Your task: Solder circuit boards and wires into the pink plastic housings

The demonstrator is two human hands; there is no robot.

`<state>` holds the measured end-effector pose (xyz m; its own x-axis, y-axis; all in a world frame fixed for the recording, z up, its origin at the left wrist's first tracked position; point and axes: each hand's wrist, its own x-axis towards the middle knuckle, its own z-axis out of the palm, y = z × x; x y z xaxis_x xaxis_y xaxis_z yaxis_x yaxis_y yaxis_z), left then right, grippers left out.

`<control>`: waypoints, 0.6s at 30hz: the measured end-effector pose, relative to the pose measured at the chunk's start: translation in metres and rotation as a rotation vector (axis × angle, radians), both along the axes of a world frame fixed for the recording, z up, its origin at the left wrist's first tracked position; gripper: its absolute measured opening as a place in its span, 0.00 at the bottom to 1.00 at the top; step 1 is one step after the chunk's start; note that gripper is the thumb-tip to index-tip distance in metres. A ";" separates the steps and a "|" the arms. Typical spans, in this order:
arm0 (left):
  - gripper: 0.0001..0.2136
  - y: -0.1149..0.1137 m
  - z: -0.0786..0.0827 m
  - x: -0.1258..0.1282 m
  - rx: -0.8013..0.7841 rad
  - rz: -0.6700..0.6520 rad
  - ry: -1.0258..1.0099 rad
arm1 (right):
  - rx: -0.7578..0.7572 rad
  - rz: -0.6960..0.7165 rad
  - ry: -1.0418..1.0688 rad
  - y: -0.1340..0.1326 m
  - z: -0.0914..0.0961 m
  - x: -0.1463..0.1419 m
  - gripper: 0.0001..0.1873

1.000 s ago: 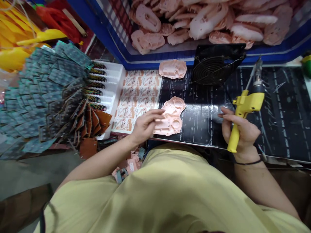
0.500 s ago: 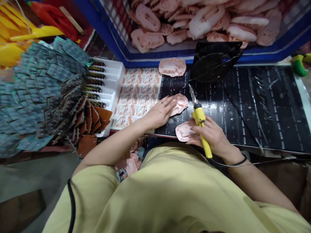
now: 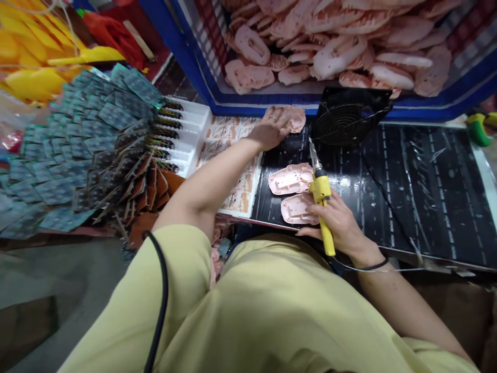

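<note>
My left hand (image 3: 271, 129) reaches to the far pink plastic shell (image 3: 298, 120), its fingers stretched out over the left part of it. In my right hand (image 3: 341, 221) is a yellow soldering iron (image 3: 321, 189), its metal tip pointing away from me. Two more pink shells lie hollow side up near the table's front edge: a middle shell (image 3: 289, 180) and, just nearer to me, a second shell (image 3: 297, 209). The fingers of my right hand are close beside the nearer one and cover its right end.
A blue crate (image 3: 256, 111) full of pink shells stands behind the table. In front of it is a black fan (image 3: 344, 122). At left are a white foam tray (image 3: 196, 137) with wired parts, heaped green circuit boards (image 3: 77, 155) and a printed sheet (image 3: 236, 199). A cable (image 3: 382, 186) crosses the black mat.
My left hand has left the middle shell and moved away from me onto the far shell. The middle shell lies closer to the near one. My right hand still holds the iron.
</note>
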<state>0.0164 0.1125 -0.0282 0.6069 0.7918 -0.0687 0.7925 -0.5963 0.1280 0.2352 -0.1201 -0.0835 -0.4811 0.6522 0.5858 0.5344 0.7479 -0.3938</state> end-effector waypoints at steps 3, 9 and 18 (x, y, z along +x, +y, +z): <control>0.25 -0.027 0.008 -0.006 -0.102 0.140 0.127 | 0.000 0.020 -0.017 -0.005 0.001 0.006 0.23; 0.31 -0.106 0.031 -0.015 -0.150 0.159 0.231 | 0.023 0.019 0.009 -0.005 -0.002 0.016 0.18; 0.32 -0.108 0.028 -0.029 -0.121 0.076 0.380 | 0.048 0.012 -0.093 0.010 0.004 -0.014 0.17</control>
